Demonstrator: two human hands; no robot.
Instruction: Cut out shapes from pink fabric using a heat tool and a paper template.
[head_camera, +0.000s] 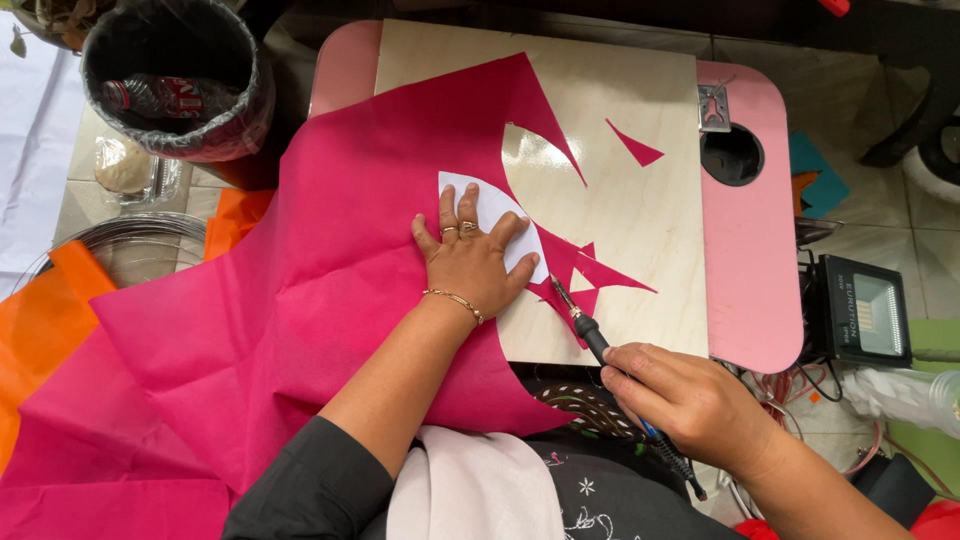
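My left hand (472, 262) lies flat with fingers spread on a white paper template (492, 208), pressing it onto a large pink fabric sheet (330, 290). The fabric drapes over a light wooden board (630, 150) on a pink lap table (750, 270). My right hand (690, 400) grips a black pen-shaped heat cutter (585, 325) with a cord; its metal tip rests at the fabric's cut edge just right of the template. Loose pink scraps (637, 145) lie on the board.
A black-lined bin (175, 85) with a bottle stands at the upper left. Orange fabric (45, 310) and a metal bowl (140, 245) lie at the left. A small floodlight (860, 310) and cables sit on the tiled floor at the right.
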